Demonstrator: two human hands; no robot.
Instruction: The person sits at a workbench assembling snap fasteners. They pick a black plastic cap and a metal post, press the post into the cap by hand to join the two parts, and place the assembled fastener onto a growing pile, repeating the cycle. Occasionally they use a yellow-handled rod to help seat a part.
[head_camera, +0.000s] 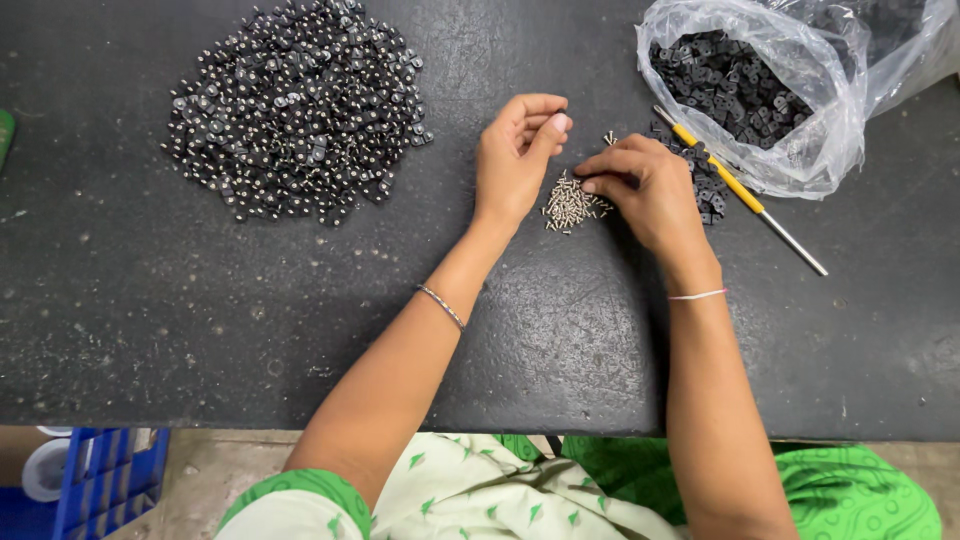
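Screws lie in a small pile directly under the right hand, whose pinched fingertips touch its edge. Left hand, just beside, is curled; contents cannot be determined. Beyond: yellow-handled screwdriver, plastic bag, black parts heap.

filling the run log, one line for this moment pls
left hand: fingers pinched, above screws | right hand: fingertips on screw pile | screwdriver: lying beside bag
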